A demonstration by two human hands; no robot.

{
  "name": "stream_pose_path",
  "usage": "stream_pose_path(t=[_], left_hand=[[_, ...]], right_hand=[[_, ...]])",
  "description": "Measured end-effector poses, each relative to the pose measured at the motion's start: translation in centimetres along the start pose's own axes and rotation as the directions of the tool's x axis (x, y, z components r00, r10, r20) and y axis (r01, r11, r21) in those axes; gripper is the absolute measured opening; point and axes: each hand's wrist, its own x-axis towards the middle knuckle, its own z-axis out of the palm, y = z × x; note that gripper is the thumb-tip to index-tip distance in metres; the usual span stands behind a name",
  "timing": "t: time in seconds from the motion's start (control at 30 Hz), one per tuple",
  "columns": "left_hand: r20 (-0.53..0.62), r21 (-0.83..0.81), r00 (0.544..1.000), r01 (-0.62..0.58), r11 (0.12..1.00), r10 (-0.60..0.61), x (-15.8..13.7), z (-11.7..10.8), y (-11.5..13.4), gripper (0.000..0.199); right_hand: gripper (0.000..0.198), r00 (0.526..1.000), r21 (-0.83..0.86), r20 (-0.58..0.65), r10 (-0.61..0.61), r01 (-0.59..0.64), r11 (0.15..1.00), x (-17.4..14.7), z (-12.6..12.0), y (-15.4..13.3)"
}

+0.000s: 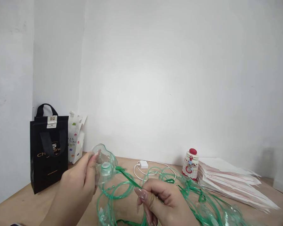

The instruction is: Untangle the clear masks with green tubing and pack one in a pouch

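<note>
Currently, left hand [79,179]: at about eight o'clock in the view, gripping the mask by its edge, thumb on the near side.
Clear mask [106,169]: between seven and eight o'clock, held up above the tabletop [15,205], its round port facing the viewer.
Right hand [166,199]: between five and six o'clock, pinching the green strap, other fingers curled.
Green strap [130,179]: stretched from the mask's side towards five o'clock, into that pinch.
Green tubing [119,197]: loose coils on the tabletop, from seven round to about four o'clock.
Charger [143,164]: white, six o'clock, beside its looped cable.
Four o'clock: red-topped jar [187,166], stacked papers [228,188] just beside it.
Past eight: black bag [49,163], upright.
</note>
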Motion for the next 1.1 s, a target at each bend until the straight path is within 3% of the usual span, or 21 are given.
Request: stream_pose_path(t=[0.1,0.2,0.37,0.43,0.6,0.7,0.87,1.0,1.1], left_hand=[[-0.025,0.016,0.991,0.131,0.991,-0.131,0.8,-1.0,-0.4,0.024],[0.101,-0.067,0.984,0.153,0.986,-0.146,0.9,-1.1,-0.2,0.027],[0.258,-0.086,0.965,-0.020,0.996,0.042,-0.7,1.0,1.2,0.029],[0.255,-0.081,0.961,-0.087,0.993,0.105,-1.4,1.7,1.6,0.030],[0.266,0.006,0.955,-0.141,0.990,0.134,-2.0,2.1,2.0,0.030],[0.251,0.049,0.958,-0.159,0.986,0.142,-2.0,2.3,2.1,0.028],[0.261,0.081,0.948,-0.209,0.974,0.182,-1.8,2.5,2.1,0.032],[0.211,0.198,0.917,-0.381,0.903,0.340,-2.1,2.3,2.9,0.030],[0.195,0.218,0.870,-0.488,0.845,0.452,-2.7,2.1,3.5,0.034]], right_hand=[[0.035,1.000,-0.041,-0.023,-0.011,0.010,0.999,0.0,-0.4,-0.1],[0.035,1.000,-0.084,0.007,0.004,-0.003,0.996,0.1,-0.3,0.0],[0.032,0.989,-0.195,0.145,0.029,0.000,0.981,0.6,0.2,0.3],[0.020,0.991,-0.188,0.126,-0.040,0.063,0.980,0.7,0.1,0.2],[0.030,0.965,-0.070,0.042,-0.259,0.262,0.963,0.5,0.5,0.2],[0.030,0.949,-0.034,0.035,-0.315,0.316,0.948,0.6,1.1,0.8],[0.038,0.961,-0.014,-0.007,-0.276,0.276,0.961,1.3,1.3,1.6],[0.062,0.980,-0.007,-0.093,-0.174,0.174,0.985,1.4,1.4,1.5],[0.056,0.985,-0.092,-0.103,-0.136,0.127,0.988,1.1,1.4,1.3]])
